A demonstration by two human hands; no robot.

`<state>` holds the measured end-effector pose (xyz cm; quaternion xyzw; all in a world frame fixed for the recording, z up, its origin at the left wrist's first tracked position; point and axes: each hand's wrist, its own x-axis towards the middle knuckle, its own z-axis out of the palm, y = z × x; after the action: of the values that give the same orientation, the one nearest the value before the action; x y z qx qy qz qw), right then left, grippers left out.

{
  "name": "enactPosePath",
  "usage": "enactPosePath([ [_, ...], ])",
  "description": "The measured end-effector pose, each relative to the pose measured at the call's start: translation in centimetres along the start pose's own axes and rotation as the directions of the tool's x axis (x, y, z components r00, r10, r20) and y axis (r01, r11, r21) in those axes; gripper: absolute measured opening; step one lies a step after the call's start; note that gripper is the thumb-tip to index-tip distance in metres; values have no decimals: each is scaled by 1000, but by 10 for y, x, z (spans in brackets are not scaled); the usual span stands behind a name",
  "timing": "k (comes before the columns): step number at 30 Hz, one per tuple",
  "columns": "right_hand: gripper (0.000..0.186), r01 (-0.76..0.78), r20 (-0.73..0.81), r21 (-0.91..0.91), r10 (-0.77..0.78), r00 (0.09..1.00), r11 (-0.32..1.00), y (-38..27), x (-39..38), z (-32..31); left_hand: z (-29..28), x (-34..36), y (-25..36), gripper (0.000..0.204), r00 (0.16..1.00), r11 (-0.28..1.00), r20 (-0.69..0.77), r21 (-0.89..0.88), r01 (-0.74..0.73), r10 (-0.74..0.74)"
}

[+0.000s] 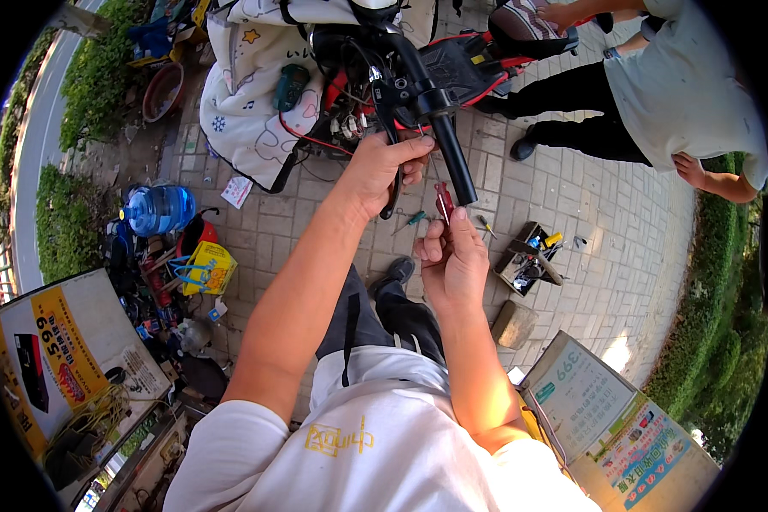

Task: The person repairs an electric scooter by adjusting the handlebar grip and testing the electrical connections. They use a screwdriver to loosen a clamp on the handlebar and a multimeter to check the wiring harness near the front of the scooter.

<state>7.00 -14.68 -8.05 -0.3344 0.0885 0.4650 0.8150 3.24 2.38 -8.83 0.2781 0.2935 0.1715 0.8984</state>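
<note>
My left hand (pixel 382 173) is closed, thumb against fingers, beside the brake lever (pixel 391 200) under the handlebar (pixel 453 158). A thin wire-like strand shows at its fingertips, but what it pinches is mostly hidden. Below the bar's black end, my right hand (pixel 454 263) closes on a small red-handled tool (pixel 444 201), pointing up toward the handlebar; its exact kind is unclear. Behind my left hand, the red and black scooter (pixel 465 75) has loose wires and connectors (pixel 347 125) exposed at its front.
A white patterned cover (pixel 252 111) drapes the scooter's left side. On the paving lie a screwdriver (pixel 414 219) and an open toolbox (pixel 525 266), with a stone block (pixel 514 324) nearby. A person (pixel 683 94) stands at the right. A blue water jug (pixel 160 210) and yellow bag (pixel 206 269) are left.
</note>
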Motion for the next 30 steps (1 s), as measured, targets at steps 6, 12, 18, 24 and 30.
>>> enactPosePath([
  [6, 14, 123, -136, -85, -134, 982, 989, 9, 5, 13, 0, 2, -2, 11, 1000, 1000, -5, 12, -1, 1],
  [12, 14, 39, -146, -30, -43, 988, 999, 2, 0, 19, 2, 1, 1, 11, 999, 999, -17, -23, 34, -35],
  [18, 12, -16, -110, 16, 18, 994, 1000, -2, -2, 21, -3, 3, 0, 9, 1000, 1000, 11, 4, 17, -17],
  [24, 16, 87, -142, -52, -94, 985, 995, 4, 1, 22, 0, 0, 2, 9, 999, 1000, 27, -10, 26, -26],
  [30, 16, -41, -95, 59, 46, 994, 997, -7, -2, 21, -5, 4, -3, 7, 998, 999, 41, 8, -40, 39],
])
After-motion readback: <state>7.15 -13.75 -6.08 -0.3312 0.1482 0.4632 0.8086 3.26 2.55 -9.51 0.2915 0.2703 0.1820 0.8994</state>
